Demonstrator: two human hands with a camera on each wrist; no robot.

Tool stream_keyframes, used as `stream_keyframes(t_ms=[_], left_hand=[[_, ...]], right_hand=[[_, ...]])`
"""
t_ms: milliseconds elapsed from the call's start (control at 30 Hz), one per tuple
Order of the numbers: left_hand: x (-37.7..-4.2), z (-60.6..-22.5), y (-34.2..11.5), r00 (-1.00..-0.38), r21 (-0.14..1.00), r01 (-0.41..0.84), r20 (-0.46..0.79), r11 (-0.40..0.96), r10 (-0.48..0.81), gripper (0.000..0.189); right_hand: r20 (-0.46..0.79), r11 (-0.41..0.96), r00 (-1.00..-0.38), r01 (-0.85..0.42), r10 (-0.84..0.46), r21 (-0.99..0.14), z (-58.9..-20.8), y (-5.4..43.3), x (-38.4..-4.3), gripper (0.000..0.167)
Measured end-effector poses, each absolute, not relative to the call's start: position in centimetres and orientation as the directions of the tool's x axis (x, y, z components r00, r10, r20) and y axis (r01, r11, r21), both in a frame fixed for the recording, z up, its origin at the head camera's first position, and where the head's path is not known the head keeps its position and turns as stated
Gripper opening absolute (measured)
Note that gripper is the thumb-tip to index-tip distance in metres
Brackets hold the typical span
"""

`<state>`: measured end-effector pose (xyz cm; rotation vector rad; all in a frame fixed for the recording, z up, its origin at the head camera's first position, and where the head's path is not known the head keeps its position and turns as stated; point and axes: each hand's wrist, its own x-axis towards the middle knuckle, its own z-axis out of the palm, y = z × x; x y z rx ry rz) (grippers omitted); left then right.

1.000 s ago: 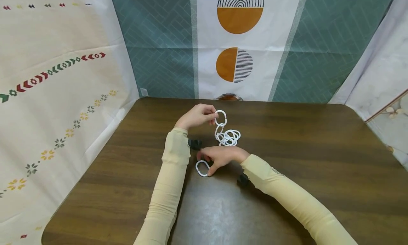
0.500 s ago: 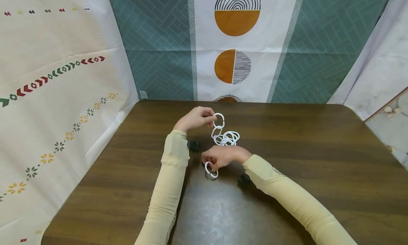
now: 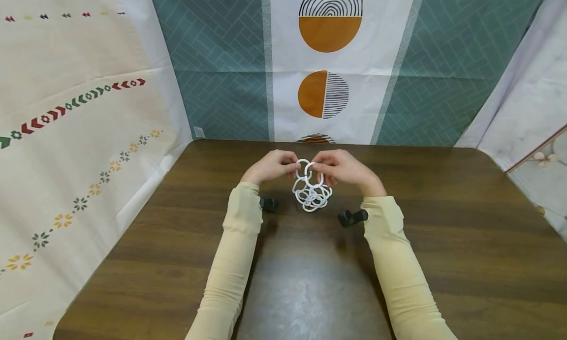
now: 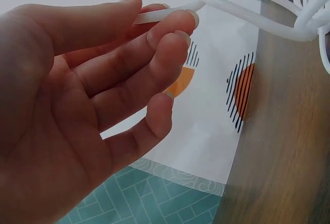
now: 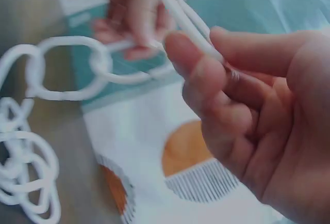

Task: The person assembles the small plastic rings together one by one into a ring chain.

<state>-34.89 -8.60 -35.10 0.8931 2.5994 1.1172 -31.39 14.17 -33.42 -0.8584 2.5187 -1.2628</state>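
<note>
My left hand (image 3: 272, 167) pinches the end link (image 4: 178, 11) of a white plastic chain between thumb and fingertips. From that link the chain hangs down to a small heap of joined oval links (image 3: 312, 202) on the table. My right hand (image 3: 344, 169) pinches a single white link (image 5: 186, 17) between thumb and index finger, close beside the left hand's link. In the head view the two links overlap; whether they touch or are hooked together I cannot tell. The left hand's other fingers are bent and hold nothing.
Both hands work above the far half of a brown wooden table (image 3: 177, 241). Patterned cloths hang behind it, a teal and white one (image 3: 221, 84) at the back and a cream one (image 3: 88, 158) at the left. Black wrist cameras (image 3: 353, 217) sit on the sleeves.
My right hand has lifted the single link off the near tabletop and carried it up and away from me to the left hand. The left hand has stayed almost still with the chain's end.
</note>
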Motion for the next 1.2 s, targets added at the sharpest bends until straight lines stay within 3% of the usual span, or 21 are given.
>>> stream_keyframes(t_ms=[133,267,1200], left_hand=[[-34.8,-34.9,-8.7,-0.812,0.730,0.443,0.080,0.520,0.579,0.014],[-34.6,-34.8,-8.6,-0.827,0.751,0.420,0.085,0.510,0.555,0.014],[-34.6,-34.4,-8.6,-0.831,0.765,0.428,0.125,0.481,0.542,0.012]], right_hand=[[0.067,0.451,-0.901,-0.277,-0.428,-0.849,-33.0,14.9,-32.0,0.022],[0.032,0.419,-0.927,-0.199,-0.373,-0.886,-33.5,15.4,-32.3,0.024],[0.006,0.366,-0.913,-0.170,-0.409,-0.915,-34.4,15.5,-32.9,0.029]])
